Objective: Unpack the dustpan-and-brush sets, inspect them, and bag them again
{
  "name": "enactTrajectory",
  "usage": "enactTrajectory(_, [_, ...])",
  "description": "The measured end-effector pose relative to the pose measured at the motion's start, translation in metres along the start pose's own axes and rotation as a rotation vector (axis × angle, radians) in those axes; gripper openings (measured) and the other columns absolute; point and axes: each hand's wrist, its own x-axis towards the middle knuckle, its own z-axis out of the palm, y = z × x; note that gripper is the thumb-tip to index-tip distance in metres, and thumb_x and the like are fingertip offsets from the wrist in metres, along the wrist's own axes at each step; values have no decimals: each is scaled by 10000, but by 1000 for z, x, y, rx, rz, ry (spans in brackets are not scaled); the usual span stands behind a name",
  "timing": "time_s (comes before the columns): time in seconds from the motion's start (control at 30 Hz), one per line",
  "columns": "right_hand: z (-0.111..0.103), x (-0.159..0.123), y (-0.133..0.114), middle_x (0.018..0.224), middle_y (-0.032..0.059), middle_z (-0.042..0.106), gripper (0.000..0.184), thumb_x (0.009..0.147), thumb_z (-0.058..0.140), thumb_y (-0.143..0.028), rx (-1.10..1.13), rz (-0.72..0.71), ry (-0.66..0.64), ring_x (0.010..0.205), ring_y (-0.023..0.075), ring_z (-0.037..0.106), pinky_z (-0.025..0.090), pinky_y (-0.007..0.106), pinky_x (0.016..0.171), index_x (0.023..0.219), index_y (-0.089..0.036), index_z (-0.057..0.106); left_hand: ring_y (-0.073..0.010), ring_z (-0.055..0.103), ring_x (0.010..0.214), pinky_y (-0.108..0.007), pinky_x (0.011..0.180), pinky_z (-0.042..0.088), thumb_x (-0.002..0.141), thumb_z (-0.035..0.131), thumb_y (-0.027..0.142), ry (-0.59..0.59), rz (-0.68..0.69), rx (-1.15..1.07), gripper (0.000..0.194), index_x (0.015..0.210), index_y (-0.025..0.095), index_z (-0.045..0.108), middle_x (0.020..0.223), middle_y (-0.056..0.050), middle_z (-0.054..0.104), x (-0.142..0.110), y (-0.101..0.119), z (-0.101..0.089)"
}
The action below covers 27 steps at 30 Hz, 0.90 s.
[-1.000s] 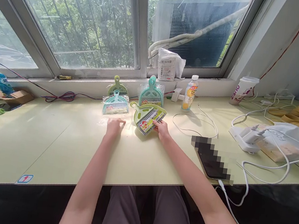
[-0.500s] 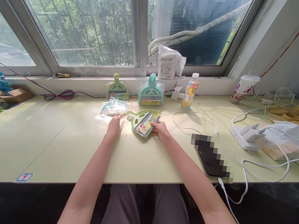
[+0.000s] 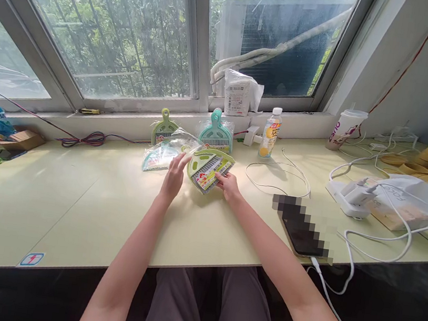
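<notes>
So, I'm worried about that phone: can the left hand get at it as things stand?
Probably not directly: the right forearm lies between the left hand and the phone, and the right hand is holding a green dustpan-and-brush set. Reaching over that arm might work.

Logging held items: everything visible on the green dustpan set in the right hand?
The green dustpan set looks plastic: curved pan with cutouts, grey-bristled brush, printed label. It tilts, handle end toward the left hand, right hand gripping its right edge. Whether the left hand or table touches it is unclear.
</notes>
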Motion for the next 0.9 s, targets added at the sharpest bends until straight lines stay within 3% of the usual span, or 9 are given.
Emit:
enactTrajectory(0.07, [-2,1,-3,897,55,743,79,813,652,-89,60,-32,12,796,177,719,606,366,836,865,-146,637,-274,111,1485,-556,1184,74,886,490,196,162,-104,89,571,1442,245,370,1584,-103,228,1,8,-3])
enactTrajectory(0.17, [-3,2,-8,925,50,742,100,802,679,-119,103,-62,31,847,182,717,598,369,868,881,-157,630,-318,-6,1489,-598,1158,33,847,602,431,404,-391,140,864,1524,204,115,1613,-167,30,3,9,-6])
enactTrajectory(0.23, [-4,1,-10,927,52,741,118,789,699,-132,88,-68,38,860,188,715,597,376,872,880,-158,629,-316,6,1489,-594,1154,51,854,559,522,436,-535,79,895,1525,191,66,1608,-189,45,5,2,-3])
enactTrajectory(0.3, [-5,1,-12,917,54,741,129,773,713,-131,35,-66,26,847,189,714,601,384,857,870,-155,632,-303,28,1491,-580,1158,27,890,477,548,342,-583,-13,775,1508,198,168,1602,-174,131,6,-9,2])
enactTrajectory(0.4, [-6,1,-13,889,58,742,150,741,735,-122,-95,-54,-18,801,186,709,616,385,797,854,-147,639,-298,46,1491,-569,1158,-30,919,416,527,111,-549,-111,624,1445,197,351,1589,-154,214,5,-21,13])
enactTrajectory(0.47, [-7,1,-14,870,57,742,164,718,747,-116,-185,-50,-48,774,184,704,623,379,752,847,-145,649,-304,52,1490,-576,1154,-36,915,434,513,21,-492,-137,589,1410,195,413,1584,-154,231,3,-23,19])
enactTrajectory(0.7, [0,-1,-10,809,45,745,208,652,792,-122,-291,-35,-143,734,184,699,623,372,712,819,-152,671,-271,145,1481,-529,1184,20,907,477,353,3,-248,-217,479,1368,225,487,1540,-114,350,2,-13,23])
enactTrajectory(0.9, [8,-5,2,840,42,745,186,687,780,-155,-185,-49,-91,748,173,700,621,350,713,836,-152,667,-251,191,1472,-489,1201,89,946,404,335,-57,-56,-331,420,1333,253,544,1543,-62,355,4,16,24])
